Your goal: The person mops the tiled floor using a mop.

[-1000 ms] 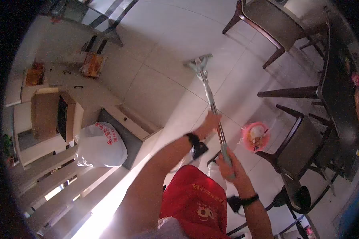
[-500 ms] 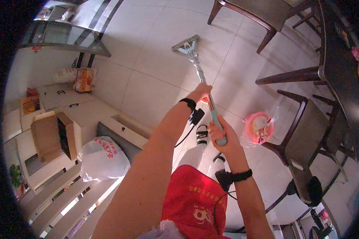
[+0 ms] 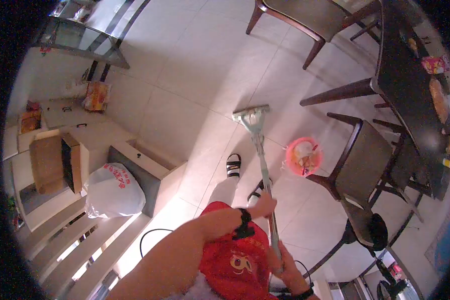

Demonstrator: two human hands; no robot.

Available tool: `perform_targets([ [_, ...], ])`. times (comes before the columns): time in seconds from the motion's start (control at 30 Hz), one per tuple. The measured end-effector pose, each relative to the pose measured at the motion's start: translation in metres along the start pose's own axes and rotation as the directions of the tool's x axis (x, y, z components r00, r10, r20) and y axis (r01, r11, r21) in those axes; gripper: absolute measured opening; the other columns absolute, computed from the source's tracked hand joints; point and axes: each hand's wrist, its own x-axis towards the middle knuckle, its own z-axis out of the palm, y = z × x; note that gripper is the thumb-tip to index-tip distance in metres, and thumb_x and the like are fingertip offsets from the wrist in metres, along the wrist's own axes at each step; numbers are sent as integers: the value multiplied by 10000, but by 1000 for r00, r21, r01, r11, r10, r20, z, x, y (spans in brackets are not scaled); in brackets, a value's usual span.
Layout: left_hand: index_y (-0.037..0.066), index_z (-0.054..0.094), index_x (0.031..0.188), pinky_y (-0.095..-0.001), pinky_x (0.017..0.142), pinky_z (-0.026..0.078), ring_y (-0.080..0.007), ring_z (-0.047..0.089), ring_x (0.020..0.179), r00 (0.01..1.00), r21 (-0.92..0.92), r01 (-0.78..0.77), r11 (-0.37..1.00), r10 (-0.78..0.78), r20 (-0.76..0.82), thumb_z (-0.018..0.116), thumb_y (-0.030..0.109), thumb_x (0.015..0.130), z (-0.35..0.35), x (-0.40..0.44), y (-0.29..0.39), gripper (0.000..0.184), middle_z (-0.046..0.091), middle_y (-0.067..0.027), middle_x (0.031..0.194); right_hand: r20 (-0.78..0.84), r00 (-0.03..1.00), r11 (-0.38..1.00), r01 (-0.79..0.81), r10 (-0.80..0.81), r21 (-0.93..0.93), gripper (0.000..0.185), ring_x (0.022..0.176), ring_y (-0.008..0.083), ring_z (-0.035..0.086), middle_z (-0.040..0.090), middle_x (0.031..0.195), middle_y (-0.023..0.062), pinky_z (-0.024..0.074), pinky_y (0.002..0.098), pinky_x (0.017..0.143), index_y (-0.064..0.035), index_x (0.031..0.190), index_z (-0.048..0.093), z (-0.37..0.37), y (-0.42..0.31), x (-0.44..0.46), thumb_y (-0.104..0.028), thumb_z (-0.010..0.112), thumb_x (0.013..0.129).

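A mop with a pale green head and metal pole rests head-down on the tiled floor in front of my feet. My left hand is closed round the middle of the pole. Lower down, close to my body, my right hand grips the pole's end. Both wrists wear black bands. The red apron on my front lies behind the hands. Black sandals are on my feet.
A pink bin with refuse stands right of the mop, near dark chairs and a table. At the left are a white bag, an open cardboard box, cabinets and a glass-topped table.
The mop head has come back across the floor towards my feet. Both hands have drawn in closer to my body, still holding the pole.
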Motion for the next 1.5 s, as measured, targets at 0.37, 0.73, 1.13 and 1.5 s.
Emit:
perform_targets([
  [0.37, -39, 391, 916, -449, 590, 452, -387, 561, 642, 638, -919, 378, 108, -750, 174, 548, 268, 734, -17, -44, 82, 390, 550, -210, 696, -19, 996, 983, -92, 90, -159, 325, 357, 65, 342, 412, 554, -35, 299, 196, 320, -106, 826, 447, 21, 2, -75, -403, 341, 904],
  [0.73, 65, 481, 555, -360, 374, 372, -193, 484, 436, 814, -999, -37, -28, -580, -14, 581, 242, 769, -169, 52, -224, 295, 480, -51, 520, 559, 829, 1000, 21, -17, -1, 312, 435, 38, 382, 454, 645, 2, 356, 159, 381, -59, 837, 483, 178, -113, 135, -366, 441, 877],
  [1.13, -51, 529, 615, -382, 443, 525, -265, 618, 538, 680, -815, 480, 324, -724, 113, 482, 111, 711, -214, 39, -257, 194, 564, -167, 571, 590, 792, 975, -220, 156, 37, 352, 426, 29, 325, 410, 634, 10, 302, 158, 369, -25, 834, 503, 198, -106, 187, -372, 457, 874],
  [1.5, 3, 557, 600, -391, 478, 484, -260, 603, 574, 964, -441, 254, 861, -263, 40, 587, 236, 663, -19, 20, -230, 243, 587, -164, 627, 299, 927, 974, -209, 225, -84, 362, 388, 41, 300, 397, 592, -6, 270, 161, 343, -58, 797, 475, 108, -57, 120, -402, 407, 888],
])
